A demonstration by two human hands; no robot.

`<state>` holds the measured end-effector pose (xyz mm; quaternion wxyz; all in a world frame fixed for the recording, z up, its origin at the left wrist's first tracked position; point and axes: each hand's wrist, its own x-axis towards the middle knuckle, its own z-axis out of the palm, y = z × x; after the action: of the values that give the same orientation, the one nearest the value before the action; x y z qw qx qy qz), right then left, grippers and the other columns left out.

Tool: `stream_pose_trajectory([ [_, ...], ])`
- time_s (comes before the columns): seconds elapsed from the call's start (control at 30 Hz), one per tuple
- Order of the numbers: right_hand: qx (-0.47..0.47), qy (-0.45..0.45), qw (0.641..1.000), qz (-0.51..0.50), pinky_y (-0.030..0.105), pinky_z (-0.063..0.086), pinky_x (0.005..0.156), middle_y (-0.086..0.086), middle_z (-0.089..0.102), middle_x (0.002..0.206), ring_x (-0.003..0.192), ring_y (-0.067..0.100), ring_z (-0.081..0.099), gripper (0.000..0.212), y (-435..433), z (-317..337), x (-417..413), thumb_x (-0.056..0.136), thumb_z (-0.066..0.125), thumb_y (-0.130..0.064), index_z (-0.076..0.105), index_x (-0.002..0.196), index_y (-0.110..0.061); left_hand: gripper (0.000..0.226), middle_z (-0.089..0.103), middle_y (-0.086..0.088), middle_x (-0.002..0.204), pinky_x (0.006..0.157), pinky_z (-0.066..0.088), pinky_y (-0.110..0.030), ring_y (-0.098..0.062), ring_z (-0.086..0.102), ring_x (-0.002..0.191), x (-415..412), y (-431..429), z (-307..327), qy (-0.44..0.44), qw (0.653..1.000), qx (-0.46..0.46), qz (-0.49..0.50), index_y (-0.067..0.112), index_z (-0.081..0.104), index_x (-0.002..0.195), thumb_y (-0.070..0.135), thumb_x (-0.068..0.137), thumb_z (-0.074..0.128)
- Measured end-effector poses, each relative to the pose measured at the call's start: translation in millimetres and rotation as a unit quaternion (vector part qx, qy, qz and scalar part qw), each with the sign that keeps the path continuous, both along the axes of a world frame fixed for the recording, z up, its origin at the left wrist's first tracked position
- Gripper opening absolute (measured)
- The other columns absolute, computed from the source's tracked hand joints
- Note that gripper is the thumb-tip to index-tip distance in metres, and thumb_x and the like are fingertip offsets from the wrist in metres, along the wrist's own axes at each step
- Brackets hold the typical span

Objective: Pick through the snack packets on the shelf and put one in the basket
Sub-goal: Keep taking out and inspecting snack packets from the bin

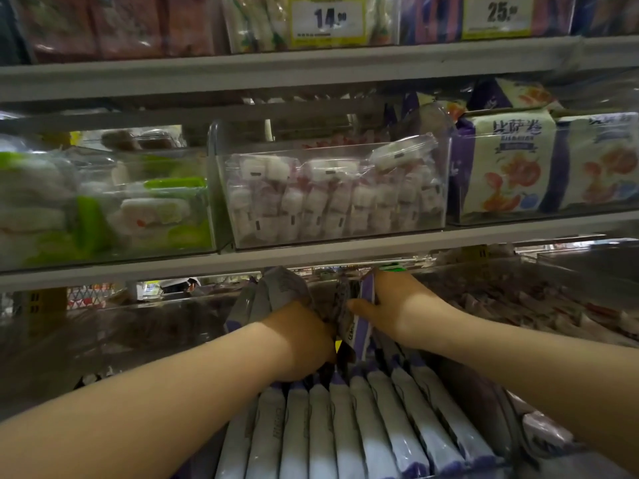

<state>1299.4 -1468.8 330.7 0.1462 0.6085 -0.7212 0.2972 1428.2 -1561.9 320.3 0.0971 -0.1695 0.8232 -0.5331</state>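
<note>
A grey shelf (345, 258) carries clear bins (216, 188) of wrapped snacks; below, purple-and-white packets (345, 426) stand in a row.

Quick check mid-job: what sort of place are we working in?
Most likely a shop's snack aisle. Yellow price tags sit on the upper shelf, a clear bin holds wrapped sweets, and identical packets stand in tight rows.
</note>
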Motion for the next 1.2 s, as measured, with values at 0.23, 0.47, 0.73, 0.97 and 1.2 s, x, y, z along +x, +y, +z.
stream_pose_trajectory([
  [0.23, -0.016, 0.058, 0.998, -0.027, 0.042, 0.055, 0.084, 0.01, 0.064, 0.096, 0.093, 0.03, 0.064, 0.025, -17, 1, 15, 0.094, 0.052, -0.032, 0.062, 0.098, -0.009, 0.041, 0.05, -0.003, 0.141, 0.106, 0.035, -0.053, -0.032, 0.044, 0.131, 10, 0, 4, 0.012, 1.0, -0.004, 0.018, 0.028, 0.05, 0.138, 0.024, 0.097, 0.045],
  [0.47, 0.019, 0.112, 0.992, -0.059, 0.034, 0.046, 0.073, 0.015, 0.062, 0.105, 0.091, 0.031, 0.06, 0.023, -42, 6, 22, 0.093, 0.051, -0.025, 0.062, 0.103, -0.007, 0.037, 0.051, -0.003, 0.14, 0.11, 0.029, -0.054, -0.035, 0.038, 0.135, 17, 2, 5, 0.029, 0.999, -0.026, 0.011, 0.025, 0.054, 0.133, 0.031, 0.098, 0.042],
  [0.73, 0.166, 0.169, 0.971, -0.027, 0.033, 0.048, 0.093, 0.006, 0.064, 0.12, 0.109, 0.027, 0.059, 0.045, -26, 17, 9, 0.088, 0.057, -0.049, 0.064, 0.121, -0.018, 0.038, 0.039, -0.001, 0.151, 0.111, 0.029, -0.053, -0.035, 0.033, 0.139, 19, -1, 6, 0.014, 0.999, -0.031, -0.006, 0.03, 0.053, 0.137, 0.036, 0.103, 0.037],
  [0.97, 0.137, 0.189, 0.972, 0.013, 0.038, 0.046, 0.1, 0.011, 0.057, 0.134, 0.118, 0.028, 0.056, 0.039, -27, -9, 12, 0.095, 0.052, -0.017, 0.051, 0.134, -0.011, 0.044, 0.051, -0.006, 0.142, 0.112, 0.027, -0.049, -0.032, 0.041, 0.134, 18, 0, 10, 0.083, 0.994, 0.065, 0.026, 0.019, 0.055, 0.135, 0.041, 0.097, 0.049],
  [1.2, 0.102, 0.121, 0.983, 0.091, 0.04, 0.047, 0.095, 0.014, 0.064, 0.119, 0.109, 0.028, 0.059, 0.027, -29, -1, 20, 0.093, 0.056, -0.024, 0.065, 0.115, -0.011, 0.049, 0.046, -0.008, 0.146, 0.11, 0.035, -0.048, -0.035, 0.04, 0.134, 7, 4, 16, 0.042, 0.996, 0.036, 0.068, 0.019, 0.053, 0.138, 0.042, 0.095, 0.056],
])
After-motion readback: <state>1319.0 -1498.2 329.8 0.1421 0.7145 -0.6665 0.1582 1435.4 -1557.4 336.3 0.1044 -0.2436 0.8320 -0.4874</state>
